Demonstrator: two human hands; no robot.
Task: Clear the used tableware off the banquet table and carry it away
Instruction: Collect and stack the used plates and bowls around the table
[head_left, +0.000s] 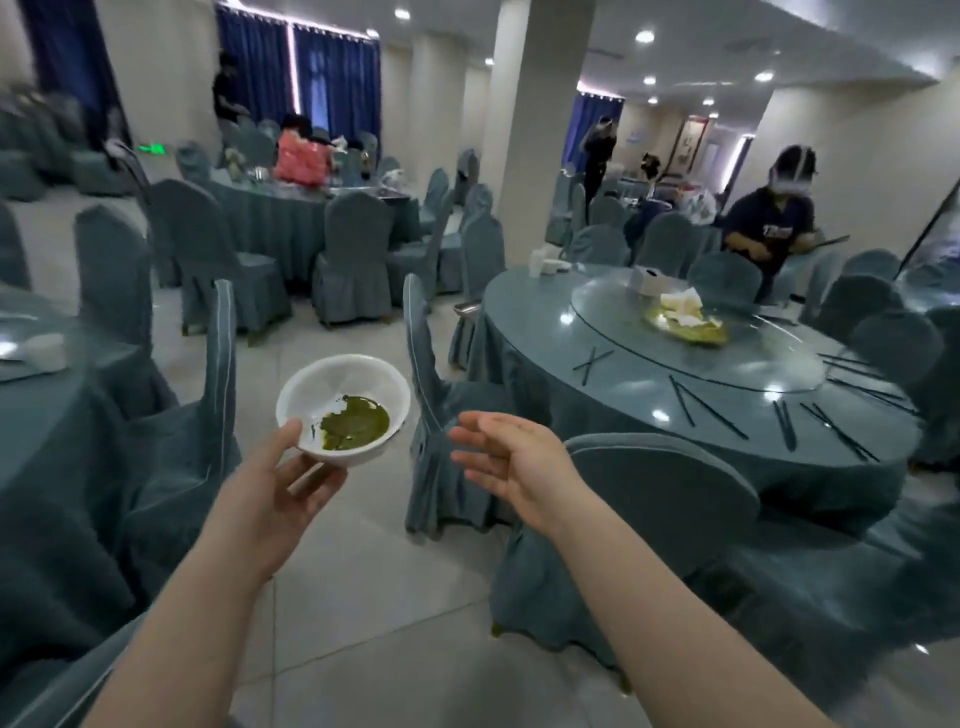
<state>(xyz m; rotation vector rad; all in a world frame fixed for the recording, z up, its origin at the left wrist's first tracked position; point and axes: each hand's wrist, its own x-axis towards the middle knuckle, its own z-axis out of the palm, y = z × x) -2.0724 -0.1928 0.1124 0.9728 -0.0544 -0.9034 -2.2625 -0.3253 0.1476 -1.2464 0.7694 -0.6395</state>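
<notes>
Head view | white bowl (344, 407), green sauce smeared inside | left hand (275, 486) grips it | right hand (511, 457) spread, holding nothing

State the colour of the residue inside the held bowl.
Dark green, against the white bowl; the head view shows it.

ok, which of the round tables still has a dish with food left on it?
The round table on the right: a dish with yellow-green leftovers sits on its glass turntable, black chopsticks around the edge.
</notes>
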